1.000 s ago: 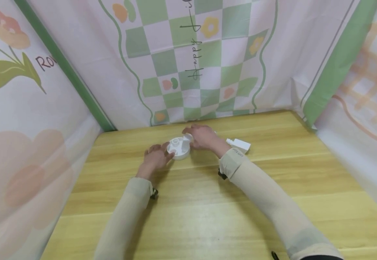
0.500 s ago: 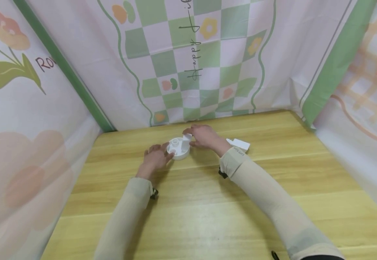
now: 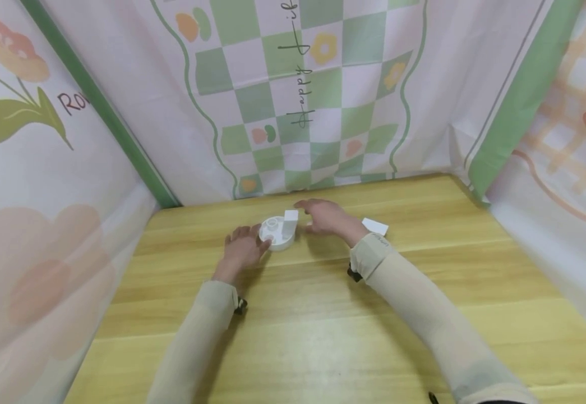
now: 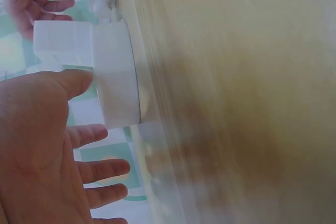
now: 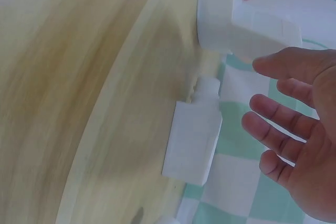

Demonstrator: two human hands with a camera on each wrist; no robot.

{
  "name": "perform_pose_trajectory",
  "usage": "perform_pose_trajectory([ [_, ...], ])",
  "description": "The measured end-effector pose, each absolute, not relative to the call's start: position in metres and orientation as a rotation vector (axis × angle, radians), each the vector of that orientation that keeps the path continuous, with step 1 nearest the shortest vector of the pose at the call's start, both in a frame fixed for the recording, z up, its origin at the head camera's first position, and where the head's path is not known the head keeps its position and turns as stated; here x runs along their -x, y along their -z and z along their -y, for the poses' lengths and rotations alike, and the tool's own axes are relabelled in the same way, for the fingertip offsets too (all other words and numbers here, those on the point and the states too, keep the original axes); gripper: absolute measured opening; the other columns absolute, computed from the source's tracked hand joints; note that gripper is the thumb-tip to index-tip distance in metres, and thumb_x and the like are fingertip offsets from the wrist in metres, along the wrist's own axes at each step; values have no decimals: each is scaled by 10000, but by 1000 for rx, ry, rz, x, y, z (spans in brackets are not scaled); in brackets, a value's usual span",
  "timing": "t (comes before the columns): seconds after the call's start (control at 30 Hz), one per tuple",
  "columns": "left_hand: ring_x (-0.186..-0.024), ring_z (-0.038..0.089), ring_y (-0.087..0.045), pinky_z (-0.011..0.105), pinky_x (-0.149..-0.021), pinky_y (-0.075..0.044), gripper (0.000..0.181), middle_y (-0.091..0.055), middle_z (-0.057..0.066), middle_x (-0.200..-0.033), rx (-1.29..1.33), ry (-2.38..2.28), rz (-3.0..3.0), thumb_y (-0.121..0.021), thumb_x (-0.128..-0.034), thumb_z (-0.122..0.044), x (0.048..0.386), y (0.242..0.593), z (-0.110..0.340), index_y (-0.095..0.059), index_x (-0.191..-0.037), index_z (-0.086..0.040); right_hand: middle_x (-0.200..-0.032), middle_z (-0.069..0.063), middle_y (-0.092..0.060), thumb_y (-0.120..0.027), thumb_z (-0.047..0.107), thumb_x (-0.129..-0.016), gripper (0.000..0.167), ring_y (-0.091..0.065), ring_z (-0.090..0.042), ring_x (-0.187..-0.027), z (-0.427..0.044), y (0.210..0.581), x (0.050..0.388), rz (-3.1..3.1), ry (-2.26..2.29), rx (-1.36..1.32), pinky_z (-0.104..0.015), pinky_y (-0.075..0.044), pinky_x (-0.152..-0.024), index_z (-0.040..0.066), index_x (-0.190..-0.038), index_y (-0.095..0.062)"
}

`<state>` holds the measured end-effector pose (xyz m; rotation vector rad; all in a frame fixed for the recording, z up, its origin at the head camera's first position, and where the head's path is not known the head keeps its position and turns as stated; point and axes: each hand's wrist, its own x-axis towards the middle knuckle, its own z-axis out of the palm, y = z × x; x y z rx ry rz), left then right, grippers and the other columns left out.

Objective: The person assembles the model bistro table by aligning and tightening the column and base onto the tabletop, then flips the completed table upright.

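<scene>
A round white base (image 3: 281, 244) with raised rings on top lies near the table's back edge. From its right side rises a white rectangular block (image 3: 290, 219), seen sideways in the left wrist view. My left hand (image 3: 243, 248) rests at the base's left side, thumb at the rim and the other fingers fairly straight. My right hand (image 3: 327, 217) is just right of the block, fingers spread and holding nothing; a small gap shows between them. Beyond it lies another white block (image 5: 191, 140) with a narrower neck, partly hidden by the right forearm in the head view.
The wooden table (image 3: 293, 336) meets a patterned cloth wall (image 3: 318, 140) at the back. Cloth walls also rise at both sides. A small dark object (image 3: 433, 398) shows at the bottom edge. Another white piece (image 5: 168, 220) is cut off at the right wrist view's bottom.
My right hand has let go of the white rectangular block and moved slightly right. The block stands on the round base by itself. My left hand has hardly moved.
</scene>
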<state>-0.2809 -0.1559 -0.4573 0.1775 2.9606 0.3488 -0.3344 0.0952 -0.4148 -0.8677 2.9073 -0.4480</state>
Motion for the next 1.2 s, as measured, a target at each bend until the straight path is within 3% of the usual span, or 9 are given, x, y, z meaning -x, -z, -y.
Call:
perform_pose_trajectory([
  [0.17, -1518, 399, -209, 632, -1226, -151, 729, -302, 174, -1616, -151, -381, -2973, -397, -1005, -610, 281, 459, 155, -268, -1576, -175, -1301, -156, -653, -714, 158, -870, 677, -636, -309, -1180, -106, 416, 338, -2910, 455, 837, -477, -518, -1004, 137, -1490, -442],
  [0.73, -1518, 432, -186, 614, -1226, -170, 696, -280, 209, -1620, -179, -434, -2927, -391, -1031, -557, 285, 459, 159, -221, -1595, -187, -1295, -167, -649, -637, 197, -945, 566, -626, -349, -1174, -128, 417, 338, -2915, 437, 769, -508, -497, -1021, 103, -1472, -455],
  [1.2, -1508, 327, -248, 533, -1230, -238, 642, -349, 139, -1587, -230, -383, -3075, -434, -1018, -548, 279, 453, 140, -344, -1543, -190, -1267, -189, -661, -641, 214, -937, 545, -631, -364, -1157, -136, 417, 339, -2938, 441, 797, -519, -500, -1003, 84, -1445, -492],
])
